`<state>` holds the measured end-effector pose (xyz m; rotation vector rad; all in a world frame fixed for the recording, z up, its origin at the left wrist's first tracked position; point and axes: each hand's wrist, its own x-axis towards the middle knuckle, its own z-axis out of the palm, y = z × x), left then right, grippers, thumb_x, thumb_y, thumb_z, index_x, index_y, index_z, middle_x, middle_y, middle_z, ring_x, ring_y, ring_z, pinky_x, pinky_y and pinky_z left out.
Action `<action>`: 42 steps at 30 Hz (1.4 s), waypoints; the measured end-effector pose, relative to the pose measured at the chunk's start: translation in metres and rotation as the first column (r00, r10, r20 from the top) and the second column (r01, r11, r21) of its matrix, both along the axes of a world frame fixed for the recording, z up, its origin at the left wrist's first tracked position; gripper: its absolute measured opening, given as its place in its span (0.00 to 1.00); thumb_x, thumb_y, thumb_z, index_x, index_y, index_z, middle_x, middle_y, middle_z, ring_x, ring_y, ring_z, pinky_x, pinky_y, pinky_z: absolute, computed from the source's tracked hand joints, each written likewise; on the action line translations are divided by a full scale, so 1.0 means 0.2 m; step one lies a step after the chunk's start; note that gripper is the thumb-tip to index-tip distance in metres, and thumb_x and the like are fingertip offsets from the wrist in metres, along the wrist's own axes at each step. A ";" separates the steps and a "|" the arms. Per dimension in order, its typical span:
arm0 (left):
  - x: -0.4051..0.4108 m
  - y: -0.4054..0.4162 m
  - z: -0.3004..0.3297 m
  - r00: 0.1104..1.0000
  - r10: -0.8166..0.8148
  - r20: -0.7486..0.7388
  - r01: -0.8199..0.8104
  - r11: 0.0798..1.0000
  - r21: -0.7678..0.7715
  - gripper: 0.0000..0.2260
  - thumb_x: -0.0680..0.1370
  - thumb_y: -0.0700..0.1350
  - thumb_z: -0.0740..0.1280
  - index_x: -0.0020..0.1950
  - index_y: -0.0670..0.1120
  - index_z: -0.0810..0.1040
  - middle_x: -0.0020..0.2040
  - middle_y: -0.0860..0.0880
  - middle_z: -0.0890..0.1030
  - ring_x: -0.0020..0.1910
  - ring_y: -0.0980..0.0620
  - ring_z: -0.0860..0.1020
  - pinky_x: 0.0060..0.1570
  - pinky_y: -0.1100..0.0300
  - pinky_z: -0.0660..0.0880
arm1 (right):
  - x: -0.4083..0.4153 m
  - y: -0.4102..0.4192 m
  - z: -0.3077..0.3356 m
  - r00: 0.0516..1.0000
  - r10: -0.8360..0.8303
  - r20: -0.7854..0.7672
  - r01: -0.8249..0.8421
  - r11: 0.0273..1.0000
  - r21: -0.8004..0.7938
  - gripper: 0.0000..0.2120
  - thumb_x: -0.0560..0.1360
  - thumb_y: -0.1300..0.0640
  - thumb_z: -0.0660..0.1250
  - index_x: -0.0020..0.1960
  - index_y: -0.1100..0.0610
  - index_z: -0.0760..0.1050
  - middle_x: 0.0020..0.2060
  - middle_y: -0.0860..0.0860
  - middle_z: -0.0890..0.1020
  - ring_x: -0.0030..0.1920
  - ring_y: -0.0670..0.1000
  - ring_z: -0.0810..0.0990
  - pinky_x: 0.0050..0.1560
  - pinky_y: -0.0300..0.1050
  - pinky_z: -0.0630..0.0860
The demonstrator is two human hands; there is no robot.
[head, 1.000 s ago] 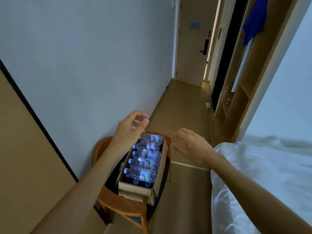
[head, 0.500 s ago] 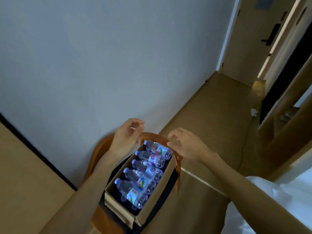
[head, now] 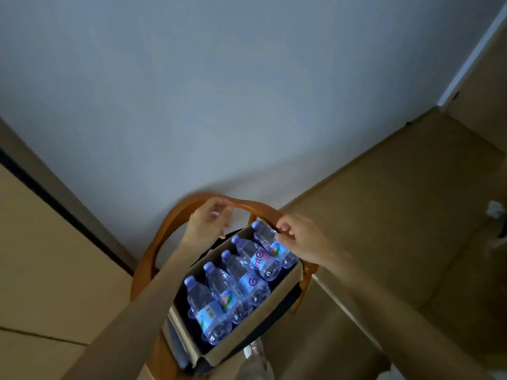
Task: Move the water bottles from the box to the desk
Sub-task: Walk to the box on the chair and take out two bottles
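While no bottle has yet been lifted, the task is judged barely begun. At the left, the left hand (head: 209, 225) is held above the box's (head: 248, 340) far corner, fingers loosely curled around nothing. 5 water bottles (head: 238, 281) are seen lying side by side in the box, which is set on a wooden chair (head: 153, 256). Further right, the right hand (head: 303, 239) is laid on the farthest bottle (head: 270, 244); a firm grip cannot be confirmed. No desk is shown.
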<state>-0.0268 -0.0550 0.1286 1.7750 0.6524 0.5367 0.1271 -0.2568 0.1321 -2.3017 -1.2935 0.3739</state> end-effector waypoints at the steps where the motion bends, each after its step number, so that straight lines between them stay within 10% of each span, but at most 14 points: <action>1: 0.04 0.02 -0.04 1.000 0.018 -0.012 -0.018 1.000 -0.018 0.05 0.79 0.43 0.67 0.48 0.54 0.79 0.40 0.45 0.81 0.31 0.52 0.79 0.31 0.58 0.78 | 0.05 0.03 -0.03 1.000 0.013 0.009 -0.013 1.000 -0.016 0.09 0.77 0.50 0.66 0.55 0.52 0.75 0.48 0.47 0.77 0.48 0.46 0.77 0.48 0.42 0.76; 20: 0.41 0.27 -0.81 0.853 0.159 -0.498 -0.342 0.890 -0.303 0.03 0.79 0.46 0.65 0.47 0.52 0.78 0.43 0.49 0.82 0.28 0.58 0.80 0.29 0.61 0.78 | 0.68 0.66 -0.66 0.964 0.069 -0.257 -0.170 0.904 -0.393 0.13 0.77 0.46 0.65 0.53 0.55 0.75 0.48 0.49 0.78 0.46 0.47 0.78 0.50 0.48 0.77; 24: 0.41 0.26 -0.87 0.777 0.151 -0.612 -0.397 0.871 -0.289 0.05 0.78 0.46 0.65 0.52 0.48 0.78 0.44 0.48 0.82 0.33 0.53 0.81 0.27 0.61 0.78 | 0.72 0.78 -0.78 0.940 0.096 -0.327 -0.243 0.861 -0.446 0.14 0.76 0.46 0.65 0.41 0.56 0.73 0.37 0.51 0.75 0.36 0.50 0.75 0.47 0.57 0.77; 36: 0.56 0.23 -0.99 0.735 0.093 -0.671 -0.442 0.817 -0.370 0.17 0.78 0.51 0.65 0.65 0.51 0.66 0.47 0.44 0.82 0.34 0.45 0.83 0.21 0.59 0.73 | 0.78 0.93 -1.08 0.826 -0.048 -0.562 -0.296 0.811 -0.505 0.09 0.73 0.49 0.71 0.51 0.52 0.79 0.44 0.50 0.81 0.44 0.49 0.82 0.40 0.40 0.74; 42: 0.66 0.18 -1.09 0.685 0.116 -0.719 -0.494 0.799 -0.342 0.21 0.77 0.52 0.68 0.67 0.51 0.67 0.51 0.40 0.81 0.41 0.45 0.81 0.37 0.56 0.77 | 0.84 0.93 -1.07 0.830 -0.063 -0.554 -0.285 0.807 -0.518 0.14 0.70 0.51 0.73 0.52 0.54 0.75 0.45 0.49 0.80 0.42 0.45 0.79 0.35 0.39 0.72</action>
